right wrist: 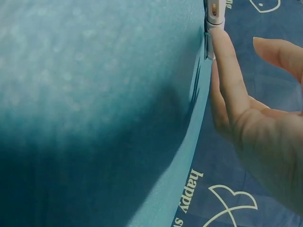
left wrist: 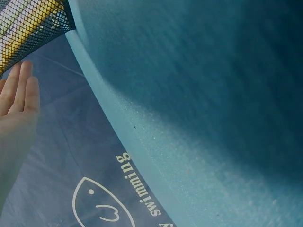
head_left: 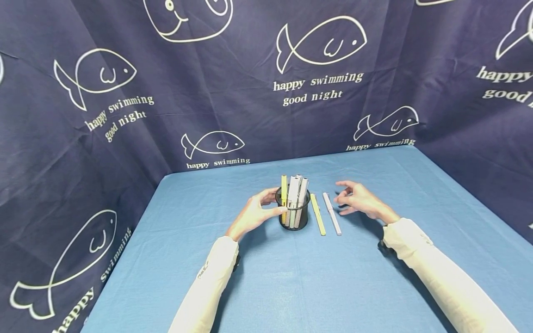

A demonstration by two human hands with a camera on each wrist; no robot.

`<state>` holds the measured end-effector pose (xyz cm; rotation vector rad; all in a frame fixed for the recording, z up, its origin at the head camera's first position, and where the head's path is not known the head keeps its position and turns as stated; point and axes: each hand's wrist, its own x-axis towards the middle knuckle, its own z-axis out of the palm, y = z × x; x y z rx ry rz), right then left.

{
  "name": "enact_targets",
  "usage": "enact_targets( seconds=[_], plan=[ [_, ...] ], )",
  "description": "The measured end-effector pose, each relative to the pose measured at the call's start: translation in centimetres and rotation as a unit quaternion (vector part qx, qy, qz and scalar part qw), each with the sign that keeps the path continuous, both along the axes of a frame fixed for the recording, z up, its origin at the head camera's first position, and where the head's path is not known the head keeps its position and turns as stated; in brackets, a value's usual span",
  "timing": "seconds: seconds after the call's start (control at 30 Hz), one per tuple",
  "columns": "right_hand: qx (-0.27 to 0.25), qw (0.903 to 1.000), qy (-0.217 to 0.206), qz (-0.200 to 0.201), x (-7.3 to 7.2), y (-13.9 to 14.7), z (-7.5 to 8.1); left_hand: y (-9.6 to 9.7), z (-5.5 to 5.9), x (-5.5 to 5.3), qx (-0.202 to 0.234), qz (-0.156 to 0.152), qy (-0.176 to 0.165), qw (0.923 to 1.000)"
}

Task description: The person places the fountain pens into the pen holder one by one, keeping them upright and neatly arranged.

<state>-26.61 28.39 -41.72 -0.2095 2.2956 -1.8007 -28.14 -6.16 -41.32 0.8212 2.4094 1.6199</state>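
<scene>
A black mesh pen holder [head_left: 301, 217] stands upright on the table, with a yellow pen [head_left: 284, 185] and several white pens [head_left: 294, 187] in it. My left hand [head_left: 255, 212] holds its left side, thumb in front and fingers behind. In the left wrist view, those fingers [left wrist: 20, 90] lie along the mesh. To the right of the holder lie a yellow-green pen [head_left: 318, 215] and a white pen [head_left: 332, 213], roughly side by side. Just right of the white pen is my right hand [head_left: 359, 200], fingers spread and gripping nothing. One of its fingers overlaps a pen [right wrist: 216, 16] in the right wrist view; contact is unclear.
A blue cloth [head_left: 300, 277] covers the table. Behind it and at the sides hangs a dark blue curtain [head_left: 258, 111] with white fish drawings and lettering. Both forearms, in white sleeves [head_left: 441, 273], reach across the front of the table.
</scene>
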Motion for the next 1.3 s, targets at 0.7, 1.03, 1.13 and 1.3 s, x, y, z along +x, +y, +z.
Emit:
enact_targets(
  seconds=[0.7,1.03,1.13,1.3],
  plan=[
    [0.015,0.9992,-0.037,0.004,-0.3,-0.7,0.0,0.0,0.0,-0.1,-0.001,-0.005,0.006,1.0],
    [0.031,0.9986,-0.042,0.005,-0.6,-1.3,-0.2,0.0,0.0,0.0,0.003,-0.005,0.003,1.0],
    [0.039,0.9983,-0.044,0.005,-0.7,-1.4,-0.1,0.0,0.0,0.0,0.007,-0.007,0.0,1.0],
    [0.051,0.9977,-0.044,0.01,-0.9,-1.5,-0.1,0.1,0.1,0.0,0.004,-0.004,-0.002,1.0]
  ],
)
